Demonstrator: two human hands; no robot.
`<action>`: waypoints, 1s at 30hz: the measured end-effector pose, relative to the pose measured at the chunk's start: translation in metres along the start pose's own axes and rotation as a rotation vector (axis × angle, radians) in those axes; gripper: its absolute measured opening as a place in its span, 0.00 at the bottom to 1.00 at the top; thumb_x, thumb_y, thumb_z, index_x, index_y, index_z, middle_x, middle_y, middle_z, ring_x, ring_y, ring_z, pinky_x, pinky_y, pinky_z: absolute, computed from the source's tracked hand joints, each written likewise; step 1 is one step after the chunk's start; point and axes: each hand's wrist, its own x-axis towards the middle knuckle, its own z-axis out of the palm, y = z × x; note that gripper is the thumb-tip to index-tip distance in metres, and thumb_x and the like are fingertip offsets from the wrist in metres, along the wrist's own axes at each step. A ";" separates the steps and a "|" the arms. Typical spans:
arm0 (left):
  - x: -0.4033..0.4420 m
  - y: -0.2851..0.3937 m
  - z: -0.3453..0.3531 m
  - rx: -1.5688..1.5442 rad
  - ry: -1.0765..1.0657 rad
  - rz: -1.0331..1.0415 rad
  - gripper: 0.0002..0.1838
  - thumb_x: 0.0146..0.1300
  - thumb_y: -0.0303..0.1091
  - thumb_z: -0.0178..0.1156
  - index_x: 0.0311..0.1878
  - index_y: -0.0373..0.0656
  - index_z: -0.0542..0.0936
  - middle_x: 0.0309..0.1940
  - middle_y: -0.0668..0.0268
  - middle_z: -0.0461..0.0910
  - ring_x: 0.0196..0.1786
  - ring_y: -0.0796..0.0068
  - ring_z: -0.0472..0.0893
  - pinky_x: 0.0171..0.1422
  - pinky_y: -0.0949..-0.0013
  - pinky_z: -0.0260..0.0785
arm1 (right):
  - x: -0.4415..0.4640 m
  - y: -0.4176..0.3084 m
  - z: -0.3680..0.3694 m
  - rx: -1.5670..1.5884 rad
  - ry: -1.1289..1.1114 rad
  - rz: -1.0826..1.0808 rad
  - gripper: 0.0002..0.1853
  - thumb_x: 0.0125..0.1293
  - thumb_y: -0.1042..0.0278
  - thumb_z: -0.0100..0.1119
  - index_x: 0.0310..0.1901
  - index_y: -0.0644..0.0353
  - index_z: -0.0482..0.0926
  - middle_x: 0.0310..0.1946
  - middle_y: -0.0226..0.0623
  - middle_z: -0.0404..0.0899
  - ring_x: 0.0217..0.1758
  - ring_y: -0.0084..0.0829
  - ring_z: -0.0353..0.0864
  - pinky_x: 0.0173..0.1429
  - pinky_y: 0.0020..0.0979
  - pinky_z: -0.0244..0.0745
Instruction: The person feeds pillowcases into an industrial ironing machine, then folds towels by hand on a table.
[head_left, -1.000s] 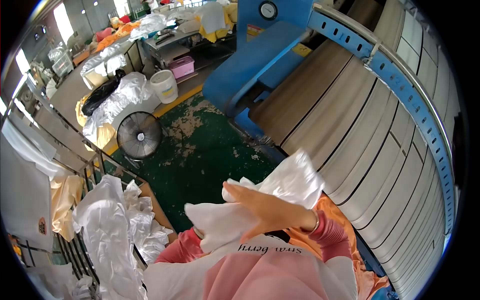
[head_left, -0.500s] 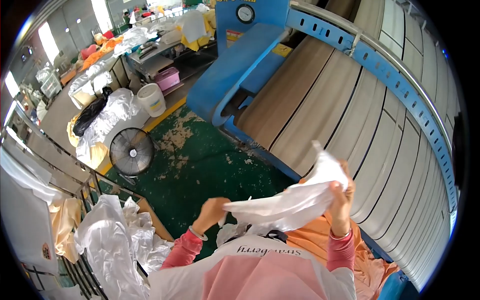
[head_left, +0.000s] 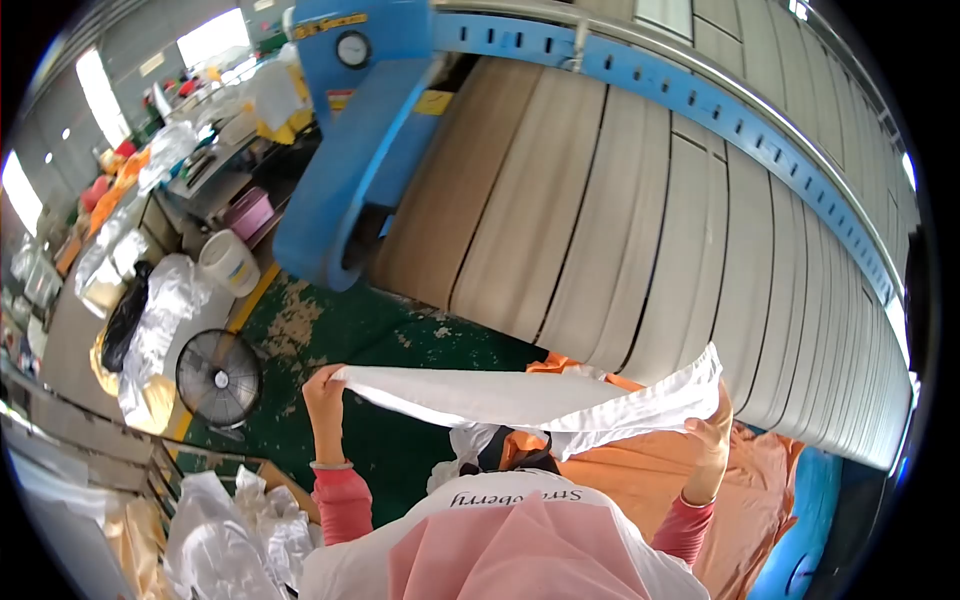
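Observation:
A white cloth point(head_left: 500, 396) is stretched out in the air between my hands. My left hand point(head_left: 325, 388) pinches its left corner, with the fingers closed. At the other end my right hand point(head_left: 712, 425) grips the cloth near its right edge, where the fabric is folded over and partly covers the fingers. Below the cloth, an orange cloth point(head_left: 690, 475) lies spread in front of me, by my right forearm. Beyond the cloth is the wide ironing machine with its pale feed belts point(head_left: 570, 200).
A blue machine housing point(head_left: 340, 180) with a gauge stands ahead. Left on the green floor is a black fan point(head_left: 219, 379), with a white bucket point(head_left: 229, 263) behind it. White fabric point(head_left: 215, 540) is heaped at lower left beside a metal railing point(head_left: 150, 470).
My hands have moved apart, and the white cloth has gone from bunched to stretched wide. My left hand shifted left and up. The view has turned right toward the machine.

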 end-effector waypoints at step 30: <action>0.345 0.265 0.483 0.610 0.199 0.727 0.11 0.66 0.43 0.54 0.35 0.45 0.75 0.33 0.57 0.80 0.33 0.50 0.81 0.36 0.50 0.70 | 0.406 0.000 -0.258 -1.653 0.883 -0.235 0.09 0.67 0.57 0.52 0.37 0.52 0.74 0.38 0.36 0.80 0.44 0.41 0.80 0.42 0.43 0.73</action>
